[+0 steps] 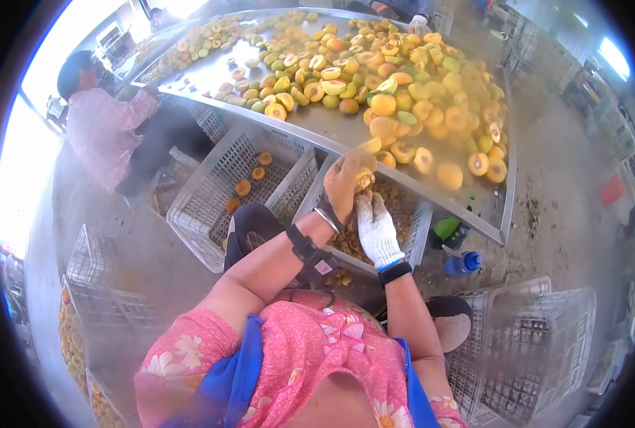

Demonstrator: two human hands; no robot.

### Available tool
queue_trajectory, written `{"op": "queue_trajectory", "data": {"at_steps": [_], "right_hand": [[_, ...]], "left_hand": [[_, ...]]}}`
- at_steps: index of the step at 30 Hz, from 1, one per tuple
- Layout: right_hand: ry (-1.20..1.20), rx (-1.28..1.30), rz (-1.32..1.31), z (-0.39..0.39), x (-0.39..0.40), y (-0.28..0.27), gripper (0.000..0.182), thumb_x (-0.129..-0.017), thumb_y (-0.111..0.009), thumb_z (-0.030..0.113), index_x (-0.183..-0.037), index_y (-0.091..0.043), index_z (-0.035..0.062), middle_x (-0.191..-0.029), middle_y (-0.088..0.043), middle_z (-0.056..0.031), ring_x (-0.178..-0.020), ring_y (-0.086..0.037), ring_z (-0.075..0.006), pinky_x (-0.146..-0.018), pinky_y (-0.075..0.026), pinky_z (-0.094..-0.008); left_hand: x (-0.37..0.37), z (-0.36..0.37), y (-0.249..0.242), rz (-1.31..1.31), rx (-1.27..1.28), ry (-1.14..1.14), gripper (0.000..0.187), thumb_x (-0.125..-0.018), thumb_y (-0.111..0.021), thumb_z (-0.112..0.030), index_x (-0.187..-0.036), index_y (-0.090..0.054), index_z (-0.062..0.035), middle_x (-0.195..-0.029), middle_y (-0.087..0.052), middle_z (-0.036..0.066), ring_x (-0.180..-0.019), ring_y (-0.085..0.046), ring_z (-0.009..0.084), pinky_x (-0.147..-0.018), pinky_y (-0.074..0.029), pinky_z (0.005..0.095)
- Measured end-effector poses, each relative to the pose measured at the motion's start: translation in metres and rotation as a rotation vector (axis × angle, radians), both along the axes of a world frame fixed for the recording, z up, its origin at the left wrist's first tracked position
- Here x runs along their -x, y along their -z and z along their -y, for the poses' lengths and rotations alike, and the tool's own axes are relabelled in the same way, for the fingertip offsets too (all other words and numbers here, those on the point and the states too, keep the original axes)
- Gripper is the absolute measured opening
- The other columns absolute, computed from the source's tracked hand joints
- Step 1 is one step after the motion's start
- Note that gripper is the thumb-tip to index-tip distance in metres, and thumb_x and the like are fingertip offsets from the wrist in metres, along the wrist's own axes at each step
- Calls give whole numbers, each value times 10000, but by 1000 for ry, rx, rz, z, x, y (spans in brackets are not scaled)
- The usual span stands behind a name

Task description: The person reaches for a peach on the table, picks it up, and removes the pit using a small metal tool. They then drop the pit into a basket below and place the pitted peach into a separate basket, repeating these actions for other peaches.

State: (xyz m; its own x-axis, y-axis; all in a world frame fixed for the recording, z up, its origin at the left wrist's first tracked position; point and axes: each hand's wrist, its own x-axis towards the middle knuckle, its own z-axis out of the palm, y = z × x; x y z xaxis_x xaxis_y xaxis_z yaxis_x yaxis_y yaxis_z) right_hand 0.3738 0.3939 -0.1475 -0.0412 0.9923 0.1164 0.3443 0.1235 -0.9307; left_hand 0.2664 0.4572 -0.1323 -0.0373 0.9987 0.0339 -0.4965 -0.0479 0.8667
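Note:
My bare left hand (341,187) is closed around a yellow peach half (364,179) just below the metal table's near edge. Close beneath it, my right hand (376,227), in a white knit glove, has its fingers together and pointing up at the fruit. Whatever lies between the gloved fingers is too small to make out. Another peach piece (369,146) shows right above my left fingertips. Under both hands stands a plastic crate (422,230) with many small brown-orange bits inside. Halved peaches (331,87) are heaped across the metal table (324,132).
To the left, a grey crate (196,207) holds several peach halves. A blue bottle (463,264) stands on the floor at right, near stacked crates (524,342). Another person (107,125) sits at the table's left side. A gloved hand (419,26) shows at the far edge.

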Motion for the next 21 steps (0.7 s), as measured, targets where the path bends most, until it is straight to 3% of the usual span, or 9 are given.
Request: {"op": "queue_trajectory", "data": {"at_steps": [2,5,8,11,14,17,20,21], "right_hand": [[-66,72,-37,6,0,-16,487,-1042,-505,327,-1296,-535,-87,-1199,-617,-323,-1153,-583,-446,-962,-469,-409],[-131,89,-23,4,2,-12,504,-1047,-503,331,-1328,-514,-86,-1243,-621,-293,-1176,-592,-392,-988,-454,-395],[-73,153,-131,4,5,0,498,-1051,-508,340,-1346,-516,-62,-1252,-641,-192,-1156,-597,-265,-983,-451,-349],[-133,204,-341,3,2,15,480,-1053,-519,344,-1346,-534,-37,-1226,-638,-102,-1120,-565,-161,-971,-447,-302],[-194,421,-450,12,-3,-10,455,-1053,-526,340,-1334,-550,-17,-1183,-625,-58,-1079,-542,-123,-956,-446,-279],[-232,298,-437,10,0,2,425,-1056,-527,334,-1313,-569,-1,-1135,-624,-29,-1028,-537,-103,-926,-453,-267],[-160,239,-414,8,6,14,411,-1058,-525,344,-1293,-586,13,-1105,-619,-2,-989,-530,-78,-883,-458,-257],[-177,333,-464,9,4,9,406,-1056,-529,351,-1285,-592,22,-1086,-620,6,-968,-532,-69,-859,-460,-248]], "left_hand": [[12,-4,-5,7,23,110,443,-1053,-495,-414,-1023,-663,-5,-924,-680,101,-778,-653,170,-671,-544,302],[11,4,-20,200,240,118,459,-1052,-499,-426,-999,-663,-1,-913,-687,102,-771,-655,166,-673,-544,289],[7,-7,12,-125,-114,-30,494,-1047,-496,-448,-935,-678,-2,-868,-699,112,-742,-660,181,-691,-553,296],[4,-4,4,-181,-126,-51,514,-1051,-493,-443,-869,-689,-4,-821,-705,104,-712,-654,179,-691,-542,286],[22,8,-32,27,141,280,508,-1054,-497,-416,-843,-699,-1,-811,-708,91,-705,-643,163,-681,-520,271],[20,3,-14,-127,73,153,535,-1053,-479,-443,-862,-690,10,-824,-706,104,-705,-648,181,-686,-531,283],[4,2,11,-352,-159,-142,581,-1047,-448,-483,-861,-688,12,-828,-706,133,-706,-657,206,-674,-538,297],[9,2,4,-293,-80,-4,581,-1048,-447,-481,-863,-689,14,-831,-708,134,-707,-658,199,-669,-538,298]]}}
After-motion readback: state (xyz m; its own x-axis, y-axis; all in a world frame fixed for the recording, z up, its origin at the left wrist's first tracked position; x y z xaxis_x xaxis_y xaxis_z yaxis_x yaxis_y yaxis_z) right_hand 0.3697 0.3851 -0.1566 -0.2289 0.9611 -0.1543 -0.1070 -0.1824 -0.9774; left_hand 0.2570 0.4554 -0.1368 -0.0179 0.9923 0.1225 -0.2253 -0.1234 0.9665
